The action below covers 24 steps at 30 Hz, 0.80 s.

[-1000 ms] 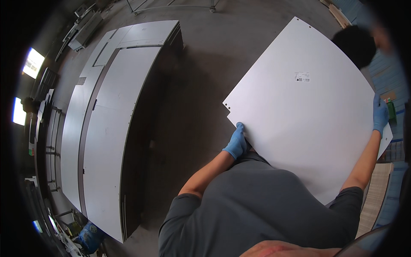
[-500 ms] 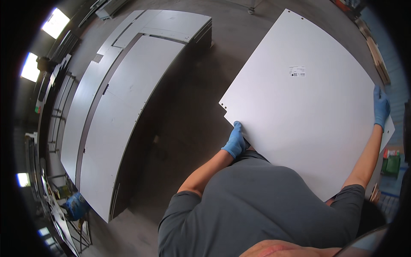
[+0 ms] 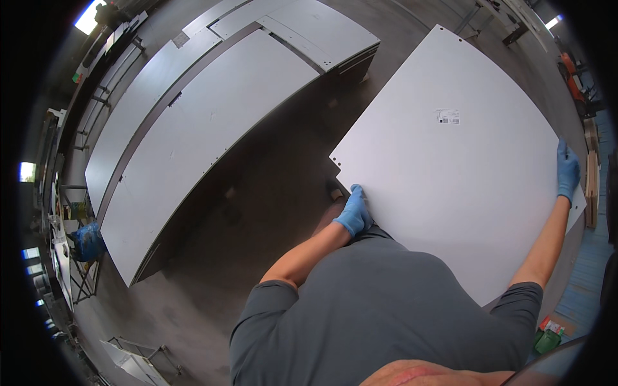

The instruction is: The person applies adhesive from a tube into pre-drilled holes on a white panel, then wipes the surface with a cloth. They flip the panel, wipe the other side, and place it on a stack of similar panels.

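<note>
A large white flat panel is held up before my body, tilted, with small holes near its corners and a notch at its left corner. A printed label is stuck on its upper face. My left hand, in a blue glove, grips the near left edge with the thumb on top; its other fingers are hidden beneath. On the opposite side my right hand, also gloved in blue, is closed over the right edge near the corner.
Stacks of large white panels lie to the left, a dark gap running between them. Metal racks line the far left, with a blue bag-like bundle near them. A low frame stands at lower left. Orange equipment is at far right.
My view and body have turned, so the panel stacks have shifted up and to the right. The low frame has come into sight. Both hands keep their hold on the panel.
</note>
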Motion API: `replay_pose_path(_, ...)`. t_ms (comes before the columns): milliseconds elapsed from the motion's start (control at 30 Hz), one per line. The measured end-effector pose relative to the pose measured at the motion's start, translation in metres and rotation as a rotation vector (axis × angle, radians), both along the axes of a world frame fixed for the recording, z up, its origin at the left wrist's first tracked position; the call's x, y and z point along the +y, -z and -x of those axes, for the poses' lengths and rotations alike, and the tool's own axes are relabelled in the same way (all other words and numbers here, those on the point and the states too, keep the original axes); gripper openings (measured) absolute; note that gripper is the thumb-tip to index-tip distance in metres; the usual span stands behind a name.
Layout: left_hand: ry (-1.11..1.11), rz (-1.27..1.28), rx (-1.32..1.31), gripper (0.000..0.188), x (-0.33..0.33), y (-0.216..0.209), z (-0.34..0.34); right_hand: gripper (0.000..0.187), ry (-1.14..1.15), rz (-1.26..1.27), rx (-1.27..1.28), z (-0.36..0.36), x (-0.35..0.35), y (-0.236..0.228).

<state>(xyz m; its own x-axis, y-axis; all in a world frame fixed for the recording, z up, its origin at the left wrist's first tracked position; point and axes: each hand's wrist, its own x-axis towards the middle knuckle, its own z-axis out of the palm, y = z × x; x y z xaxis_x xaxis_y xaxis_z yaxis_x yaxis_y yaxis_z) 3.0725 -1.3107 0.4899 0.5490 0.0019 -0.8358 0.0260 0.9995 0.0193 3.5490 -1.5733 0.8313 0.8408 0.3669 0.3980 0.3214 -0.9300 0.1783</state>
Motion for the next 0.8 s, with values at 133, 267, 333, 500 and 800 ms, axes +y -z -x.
replay_pose_path(133,-0.065,0.011,-0.041,0.072,0.071,0.017,-0.066,0.073,-0.057,-0.027,-0.075,-0.062,0.07,0.016)
replay_pose_path(267,-0.064,0.009,-0.098,0.074,0.136,0.011,-0.103,0.072,-0.025,-0.095,-0.043,-0.109,0.121,0.02)
replay_pose_path(333,-0.077,0.007,-0.117,0.074,0.149,-0.001,-0.111,0.072,-0.033,-0.105,-0.039,-0.127,0.139,0.012)
replay_pose_path(500,-0.151,0.058,-0.043,0.072,0.21,0.01,-0.16,0.075,-0.14,-0.095,0.0,-0.215,0.243,0.039)
replay_pose_path(800,-0.485,0.042,0.018,0.065,0.285,0.035,-0.274,0.073,-0.461,-0.042,0.2,-0.38,0.541,0.099)
